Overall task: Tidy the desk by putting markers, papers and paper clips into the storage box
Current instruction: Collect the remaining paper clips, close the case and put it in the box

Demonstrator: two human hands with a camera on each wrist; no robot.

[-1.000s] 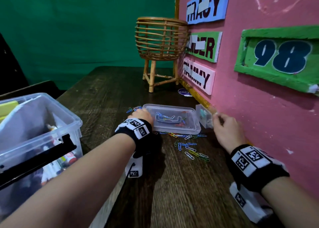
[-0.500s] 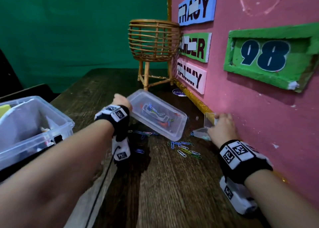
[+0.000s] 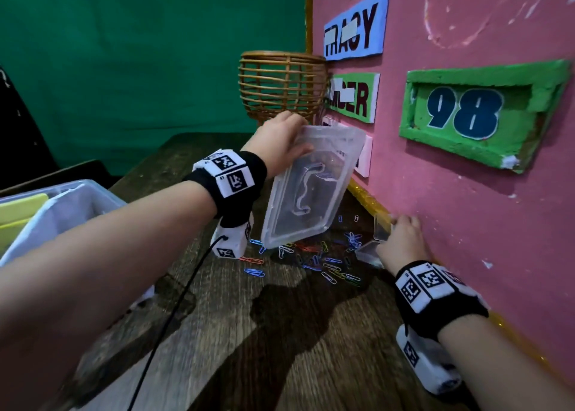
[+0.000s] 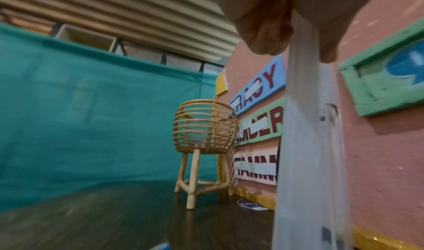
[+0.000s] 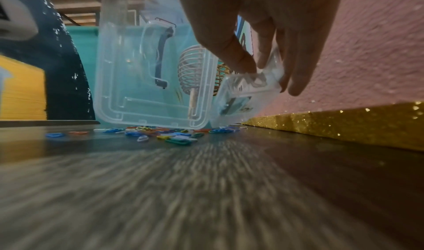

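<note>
My left hand [image 3: 280,143] grips the top edge of a clear plastic lid [image 3: 308,189] and holds it nearly upright, its lower edge just above the desk. The left wrist view shows the lid [image 4: 305,145] edge-on, pinched between thumb and fingers. Several coloured paper clips [image 3: 323,261] lie scattered on the dark wooden desk under and in front of the lid [image 5: 146,83]. My right hand [image 3: 401,239] holds a small clear plastic case [image 3: 381,231] tilted against the desk by the pink wall; its fingers [image 5: 296,58] curl round the case [image 5: 247,94]. The clear storage box [image 3: 62,211] stands at the left.
A rattan basket on legs [image 3: 280,83] stands at the back by the wall. The pink wall [image 3: 466,224] with name signs and a gold strip [image 3: 367,197] runs along the right. Yellow paper [image 3: 21,206] and white sheets sit in the storage box. A black cable [image 3: 174,311] hangs from my left wrist.
My left hand lifted the clear lid from flat on the desk to nearly upright, and the clips on it slid off onto the desk. The right hand stays at the small case.
</note>
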